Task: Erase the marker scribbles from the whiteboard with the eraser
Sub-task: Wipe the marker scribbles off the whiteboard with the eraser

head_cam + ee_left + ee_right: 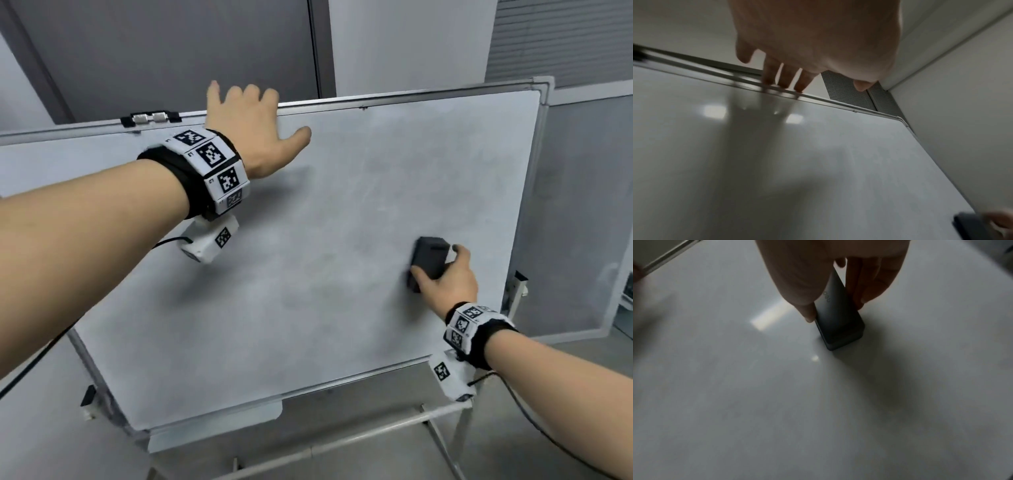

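Meanwhile right hand grips eraser against whiteboard; left hand fingers lie relaxed over its top edge.

Whiteboard on wheeled stand, grey smudges; black eraser flat against right part.

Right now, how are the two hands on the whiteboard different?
The left hand rests at the whiteboard's top edge with fingers spread; the right hand sits lower, towards the right side. The left hand holds nothing; the right hand grips the black eraser against the surface. Both wear wristbands with black-and-white markers.
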A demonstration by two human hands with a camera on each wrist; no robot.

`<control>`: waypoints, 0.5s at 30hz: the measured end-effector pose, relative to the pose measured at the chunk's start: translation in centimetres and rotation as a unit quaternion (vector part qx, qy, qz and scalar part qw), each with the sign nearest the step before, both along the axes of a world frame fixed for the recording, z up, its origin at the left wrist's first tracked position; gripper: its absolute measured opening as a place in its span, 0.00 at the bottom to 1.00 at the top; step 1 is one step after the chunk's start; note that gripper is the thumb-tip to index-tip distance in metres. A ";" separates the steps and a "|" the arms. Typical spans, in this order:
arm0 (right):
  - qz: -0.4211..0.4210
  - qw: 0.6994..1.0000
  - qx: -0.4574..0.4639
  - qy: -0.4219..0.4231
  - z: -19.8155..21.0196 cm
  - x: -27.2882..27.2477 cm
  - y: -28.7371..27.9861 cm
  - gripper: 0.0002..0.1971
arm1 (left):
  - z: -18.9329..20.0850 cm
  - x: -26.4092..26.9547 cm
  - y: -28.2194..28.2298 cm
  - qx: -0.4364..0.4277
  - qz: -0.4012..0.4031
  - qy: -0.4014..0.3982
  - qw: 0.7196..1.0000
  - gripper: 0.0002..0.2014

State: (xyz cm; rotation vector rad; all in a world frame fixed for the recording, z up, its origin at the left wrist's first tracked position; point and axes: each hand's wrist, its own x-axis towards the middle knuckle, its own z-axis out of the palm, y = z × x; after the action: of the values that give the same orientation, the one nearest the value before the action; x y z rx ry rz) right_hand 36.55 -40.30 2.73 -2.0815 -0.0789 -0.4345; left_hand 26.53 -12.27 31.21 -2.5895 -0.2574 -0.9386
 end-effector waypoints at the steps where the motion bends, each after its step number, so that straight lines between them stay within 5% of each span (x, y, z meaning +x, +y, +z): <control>1: -0.014 1.000 0.011 0.000 0.6 0.6 -0.6 0.41 | 0.0 -0.9 1.3 0.000 0.019 -0.013 1.000 0.41; 5: -0.008 0.998 0.015 -0.061 1.9 0.6 1.4 0.34 | 0.4 -4.3 6.5 -0.034 0.095 -0.015 0.995 0.40; 10: 0.076 0.979 -0.061 -0.176 2.6 -3.6 9.9 0.32 | 0.8 -5.4 9.0 -0.018 0.064 0.023 0.998 0.39; 15: 0.260 0.876 -0.279 -0.296 -1.1 -11.2 18.6 0.33 | 1.2 -5.2 8.9 -0.010 0.045 0.035 0.998 0.35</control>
State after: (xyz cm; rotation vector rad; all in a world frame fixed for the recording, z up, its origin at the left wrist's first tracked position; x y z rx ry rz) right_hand 25.37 -21.66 1.66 -2.2722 -1.2274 -0.7580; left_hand 21.33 -3.33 32.37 -2.5993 -0.3638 -0.8164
